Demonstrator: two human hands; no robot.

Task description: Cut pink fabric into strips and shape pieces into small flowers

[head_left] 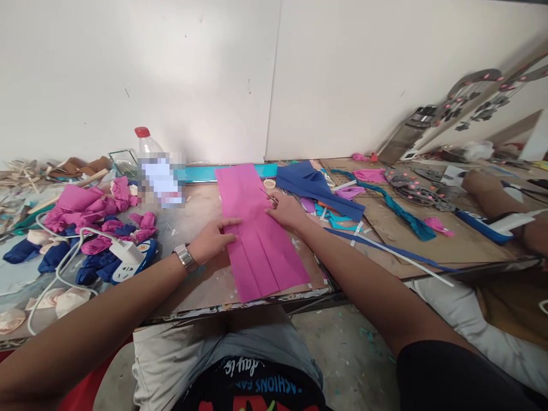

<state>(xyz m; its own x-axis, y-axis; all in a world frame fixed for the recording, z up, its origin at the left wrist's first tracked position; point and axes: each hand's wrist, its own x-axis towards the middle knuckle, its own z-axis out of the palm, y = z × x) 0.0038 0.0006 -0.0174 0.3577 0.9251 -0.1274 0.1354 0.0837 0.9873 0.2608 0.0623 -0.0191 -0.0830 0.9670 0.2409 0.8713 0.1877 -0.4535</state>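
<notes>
The pink sheet (257,228) looks like matt foam or felt, smooth with soft creases; the left hand (212,240) and right hand (286,212) press on it. The tabletop (201,279) is worn, scuffed board with chipped edges. The blue sheet (317,185) is equally matt. The bottle (149,154) is clear glossy plastic, the watch (185,257) shiny metal, the cable (64,257) smooth white plastic

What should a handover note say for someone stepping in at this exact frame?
Left hand: flat, fingers on the left edge of the pink sheet.
Right hand: pressing the sheet's right edge, fingers bent.
The sheet lies lengthwise on the table, its near end at the front edge.
Done: lengthwise pleats show in its near half.
Left: the far half looks smooth.
Nearby: blue sheet, power strip, another person's arm at right.
</notes>
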